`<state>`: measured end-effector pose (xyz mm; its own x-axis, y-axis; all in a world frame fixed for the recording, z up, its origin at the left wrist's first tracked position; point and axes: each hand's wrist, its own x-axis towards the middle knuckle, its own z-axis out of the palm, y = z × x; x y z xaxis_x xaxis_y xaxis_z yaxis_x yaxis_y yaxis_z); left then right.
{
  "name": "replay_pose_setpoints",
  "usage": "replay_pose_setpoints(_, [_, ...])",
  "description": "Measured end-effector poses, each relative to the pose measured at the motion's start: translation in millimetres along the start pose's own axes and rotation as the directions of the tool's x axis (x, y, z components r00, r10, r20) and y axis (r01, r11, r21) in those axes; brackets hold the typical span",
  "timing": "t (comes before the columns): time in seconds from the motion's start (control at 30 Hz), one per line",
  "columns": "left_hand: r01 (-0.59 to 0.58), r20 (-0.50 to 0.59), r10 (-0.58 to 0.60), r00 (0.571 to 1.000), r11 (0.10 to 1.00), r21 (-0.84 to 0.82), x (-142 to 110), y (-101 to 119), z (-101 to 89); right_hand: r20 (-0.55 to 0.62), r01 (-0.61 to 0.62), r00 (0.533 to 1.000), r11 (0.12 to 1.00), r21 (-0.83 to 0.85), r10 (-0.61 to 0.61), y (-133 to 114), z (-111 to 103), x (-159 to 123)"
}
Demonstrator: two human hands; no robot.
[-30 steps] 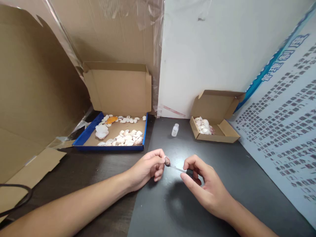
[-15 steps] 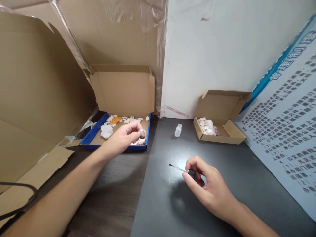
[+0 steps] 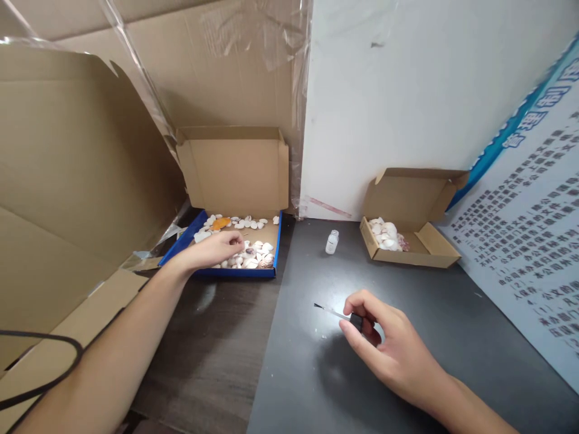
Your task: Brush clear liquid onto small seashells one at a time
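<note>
My left hand [image 3: 218,249] is over the blue-edged cardboard box [image 3: 239,273], among loose seashells [image 3: 256,256]. Its thumb and fingers are curled together; whatever they may hold does not show. On the right, my right hand [image 3: 384,337] is closed around the black cap of a brush applicator [image 3: 356,321]. The thin stem and dark bristle tip point left, above the grey tabletop [image 3: 289,374]. Beyond this hand a small clear bottle [image 3: 332,243] with whitish contents stands upright, uncapped. An orange shell [image 3: 221,223] lies at the back of the blue-edged box.
A smaller open cardboard box [image 3: 416,256] with white and pinkish shells [image 3: 386,235] sits at the back right. Cardboard panels [image 3: 76,150] enclose the left and back. A printed board [image 3: 525,241] leans along the right. A black cable [image 3: 58,337] loops at lower left.
My left hand has moved left over the box, uncovering more shells at its front right. The round shell previously visible in its fingers no longer shows there. My right hand keeps the brush applicator.
</note>
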<state>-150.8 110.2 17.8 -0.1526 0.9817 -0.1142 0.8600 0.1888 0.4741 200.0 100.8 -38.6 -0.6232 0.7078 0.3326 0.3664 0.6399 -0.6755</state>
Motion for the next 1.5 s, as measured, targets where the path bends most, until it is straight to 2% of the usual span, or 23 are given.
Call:
replay_pose_setpoints(0.1, [0.008,-0.049,-0.004,0.999,0.998,0.066,15,5,-7.0,-0.002,0.007,1.0,1.0,-0.004,-0.007,0,0,0])
replay_pose_setpoints(0.2, [0.01,-0.088,0.003,0.996,0.99,0.142,41,10,-9.3,-0.014,0.009,1.0,1.0,0.014,-0.008,1,0,1])
replay_pose_setpoints(0.33, [0.003,-0.087,0.016,0.996,0.976,0.216,72,11,-2.4,-0.016,0.005,1.0,0.999,0.044,-0.004,2,-2,3])
replay_pose_setpoints(0.43, [0.025,-0.081,-0.004,0.997,0.967,0.254,83,8,3.5,-0.006,0.0,1.0,0.999,0.045,0.0,3,-2,3])
replay_pose_setpoints(0.8, [0.152,-0.147,-0.108,0.983,0.928,0.34,90,1,9.4,0.009,-0.033,0.999,0.995,0.09,0.032,3,-1,3])
replay_pose_setpoints(0.93, [0.165,-0.199,-0.108,0.974,0.941,0.295,85,3,0.8,0.009,-0.064,0.998,0.991,0.115,0.063,4,-1,3])
replay_pose_setpoints(1.07, [0.12,-0.234,-0.073,0.97,0.973,0.195,73,10,-13.9,0.011,-0.055,0.998,0.994,0.092,0.054,3,-2,3])
replay_pose_setpoints(1.17, [0.04,-0.215,-0.027,0.976,0.997,0.06,60,25,-17.0,0.012,-0.041,0.999,0.995,0.088,0.04,1,-3,2])
replay_pose_setpoints(1.27, [-0.112,-0.129,0.097,0.987,0.987,-0.119,45,51,-5.5,-0.007,-0.038,0.999,0.993,0.11,0.039,1,-3,3])
replay_pose_setpoints(1.4, [-0.222,-0.039,0.22,0.975,0.936,-0.272,32,96,28.7,-0.146,-0.065,0.985,0.979,0.196,0.095,7,-4,8])
replay_pose_setpoints(1.5, [-0.252,-0.068,0.244,0.967,0.914,-0.319,29,125,59.3,-0.304,-0.063,0.943,0.969,0.238,0.136,16,-9,12])
